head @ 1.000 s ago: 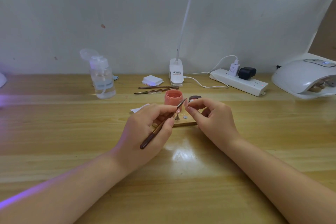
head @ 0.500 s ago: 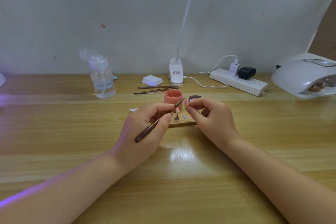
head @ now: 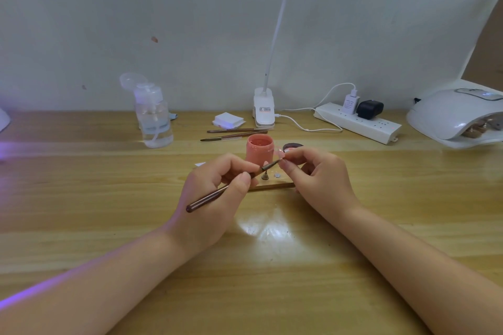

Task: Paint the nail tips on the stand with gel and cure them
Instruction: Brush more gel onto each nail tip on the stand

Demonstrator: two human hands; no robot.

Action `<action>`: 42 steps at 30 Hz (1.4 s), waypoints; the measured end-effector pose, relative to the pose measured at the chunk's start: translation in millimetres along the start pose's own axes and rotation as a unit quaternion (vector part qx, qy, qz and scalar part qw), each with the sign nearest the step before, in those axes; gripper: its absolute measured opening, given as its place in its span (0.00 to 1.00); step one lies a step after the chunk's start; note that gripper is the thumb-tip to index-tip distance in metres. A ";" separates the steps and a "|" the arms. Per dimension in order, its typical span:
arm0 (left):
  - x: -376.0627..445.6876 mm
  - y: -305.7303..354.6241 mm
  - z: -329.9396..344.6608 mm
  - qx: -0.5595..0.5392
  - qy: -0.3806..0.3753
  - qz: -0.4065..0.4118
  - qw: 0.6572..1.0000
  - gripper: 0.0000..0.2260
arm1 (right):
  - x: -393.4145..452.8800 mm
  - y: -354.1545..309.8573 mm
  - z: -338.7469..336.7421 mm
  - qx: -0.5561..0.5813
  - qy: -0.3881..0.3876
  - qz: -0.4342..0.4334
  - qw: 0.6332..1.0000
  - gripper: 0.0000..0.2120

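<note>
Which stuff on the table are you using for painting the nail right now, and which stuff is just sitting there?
In use: brush in the left hand; nail tip pinched by the right hand; pink gel jar; stand; curing lamp.

Just sitting: pump bottle; two spare brushes; white pads; power strip.

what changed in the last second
The brush in the left hand has tipped flatter, its rear end swinging up and out to the left; its tip stays at the nail tip pinched by the right hand. Both grips, the pink jar and the stand are unchanged.
</note>
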State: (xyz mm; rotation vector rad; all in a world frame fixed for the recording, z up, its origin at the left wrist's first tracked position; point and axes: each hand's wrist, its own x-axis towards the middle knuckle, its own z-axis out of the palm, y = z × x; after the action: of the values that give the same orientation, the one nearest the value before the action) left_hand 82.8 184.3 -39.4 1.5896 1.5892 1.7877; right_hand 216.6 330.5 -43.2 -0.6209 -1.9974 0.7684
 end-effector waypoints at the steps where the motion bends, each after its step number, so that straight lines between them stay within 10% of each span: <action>1: -0.5 -0.3 -0.4 -0.006 0.004 0.007 1.000 0.10 | 0.1 0.1 -0.2 -0.001 0.000 0.001 1.000 0.12; 42: 2.1 0.4 2.2 0.026 0.014 -0.006 1.000 0.08 | -0.4 0.1 -0.4 0.012 -0.009 0.007 1.000 0.05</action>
State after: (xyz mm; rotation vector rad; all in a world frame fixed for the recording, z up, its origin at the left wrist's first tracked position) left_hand 84.0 186.9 -38.4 1.5813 1.6671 1.7845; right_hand 217.2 330.4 -43.4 -0.6157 -1.9984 0.8074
